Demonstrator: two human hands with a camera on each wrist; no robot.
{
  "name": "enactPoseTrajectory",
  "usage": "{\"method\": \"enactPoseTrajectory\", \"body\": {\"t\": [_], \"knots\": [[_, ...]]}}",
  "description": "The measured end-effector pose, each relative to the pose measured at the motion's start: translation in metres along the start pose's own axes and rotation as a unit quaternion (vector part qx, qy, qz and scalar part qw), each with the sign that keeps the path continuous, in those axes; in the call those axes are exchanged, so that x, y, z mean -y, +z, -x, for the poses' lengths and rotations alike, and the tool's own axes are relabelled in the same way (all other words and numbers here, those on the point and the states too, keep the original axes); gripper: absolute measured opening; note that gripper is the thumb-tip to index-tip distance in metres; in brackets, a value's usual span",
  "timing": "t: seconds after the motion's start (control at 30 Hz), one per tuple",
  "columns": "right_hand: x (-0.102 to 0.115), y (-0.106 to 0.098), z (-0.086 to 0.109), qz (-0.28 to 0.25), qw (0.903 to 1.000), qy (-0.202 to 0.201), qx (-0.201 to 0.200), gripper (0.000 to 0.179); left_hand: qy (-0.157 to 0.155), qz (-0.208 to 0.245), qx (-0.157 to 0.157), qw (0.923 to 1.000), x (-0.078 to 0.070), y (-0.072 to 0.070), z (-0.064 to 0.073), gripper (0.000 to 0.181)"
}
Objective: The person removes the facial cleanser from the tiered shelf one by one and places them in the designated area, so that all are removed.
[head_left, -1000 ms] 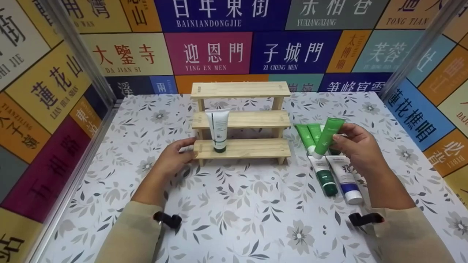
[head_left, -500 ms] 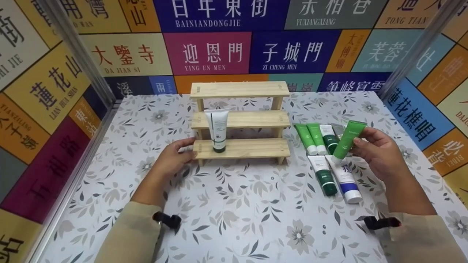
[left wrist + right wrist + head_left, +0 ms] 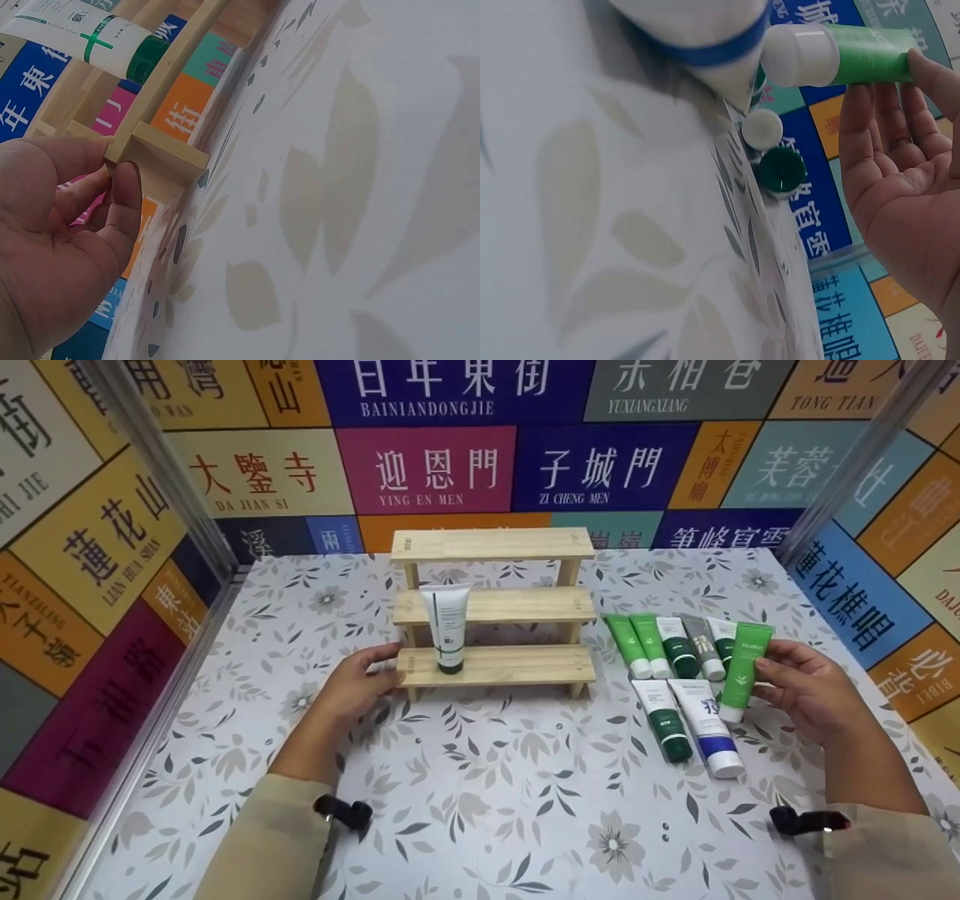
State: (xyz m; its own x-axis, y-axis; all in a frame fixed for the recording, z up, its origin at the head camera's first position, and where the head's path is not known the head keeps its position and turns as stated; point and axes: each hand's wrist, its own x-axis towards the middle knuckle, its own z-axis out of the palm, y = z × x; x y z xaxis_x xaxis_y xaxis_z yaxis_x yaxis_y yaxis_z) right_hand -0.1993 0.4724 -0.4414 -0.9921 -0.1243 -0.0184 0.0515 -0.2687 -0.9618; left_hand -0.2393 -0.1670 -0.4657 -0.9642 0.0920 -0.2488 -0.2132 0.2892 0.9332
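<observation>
A three-tier wooden display rack point(image 3: 517, 664) stands at the middle of the table. My left hand point(image 3: 360, 684) holds the left end of its lowest step; in the left wrist view, thumb and fingers pinch the step's corner point(image 3: 124, 146). On that step a white tube with a dark green cap point(image 3: 448, 622) stands upright, cap down. My right hand point(image 3: 810, 690) pinches a bright green tube point(image 3: 748, 667) by its edge, white cap downward. The green tube is over the right end of the tubes lying on the table and partly hides a white and green tube point(image 3: 722, 636).
Right of the rack lie two more green tubes point(image 3: 637, 645), a white and green tube point(image 3: 677, 649) and a grey tube point(image 3: 703, 649). In front of them lie another white and green tube point(image 3: 664, 720) and a white and blue tube point(image 3: 709, 727). Printed panels point(image 3: 427, 469) enclose the table.
My right hand has moved right and slightly toward me with the green tube, which has turned more upright. The lying tubes behind it have come into view. My left hand stays on the rack.
</observation>
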Motion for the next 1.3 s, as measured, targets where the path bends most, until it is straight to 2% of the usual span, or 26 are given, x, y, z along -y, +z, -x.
{"method": "enactPoseTrajectory", "body": {"t": [0.13, 0.33, 0.5, 0.63, 0.87, 1.1, 1.2, 1.3], "knots": [[-0.002, -0.011, 0.002, 0.009, 0.9997, 0.024, -0.003, 0.029, 0.007, -0.007, 0.002, 1.0000, 0.000, 0.000, 0.000, 0.058], [-0.004, -0.020, 0.003, 0.030, 0.9975, 0.063, 0.002, 0.030, -0.002, -0.008, -0.003, 1.0000, 0.000, 0.000, -0.001, 0.057], [-0.004, -0.024, 0.004, 0.064, 0.9921, 0.107, 0.019, 0.031, -0.005, -0.007, -0.002, 1.0000, -0.001, 0.000, -0.001, 0.058], [-0.003, -0.025, 0.005, 0.081, 0.9865, 0.141, 0.015, 0.029, -0.008, -0.007, -0.001, 0.9999, 0.000, 0.000, -0.002, 0.058], [-0.001, -0.028, 0.003, 0.140, 0.9693, 0.201, -0.019, 0.021, -0.011, -0.008, -0.001, 0.9999, 0.000, -0.001, -0.001, 0.058], [-0.004, -0.033, 0.002, 0.208, 0.9468, 0.244, -0.022, 0.022, 0.003, -0.007, 0.002, 1.0000, 0.000, -0.001, -0.001, 0.058], [-0.006, -0.034, 0.002, 0.229, 0.9412, 0.247, -0.022, 0.027, 0.009, -0.005, 0.002, 0.9999, 0.000, -0.001, 0.000, 0.058], [-0.007, -0.034, 0.002, 0.225, 0.9420, 0.248, -0.024, 0.030, 0.006, -0.005, 0.000, 1.0000, 0.000, -0.001, 0.000, 0.058]]}}
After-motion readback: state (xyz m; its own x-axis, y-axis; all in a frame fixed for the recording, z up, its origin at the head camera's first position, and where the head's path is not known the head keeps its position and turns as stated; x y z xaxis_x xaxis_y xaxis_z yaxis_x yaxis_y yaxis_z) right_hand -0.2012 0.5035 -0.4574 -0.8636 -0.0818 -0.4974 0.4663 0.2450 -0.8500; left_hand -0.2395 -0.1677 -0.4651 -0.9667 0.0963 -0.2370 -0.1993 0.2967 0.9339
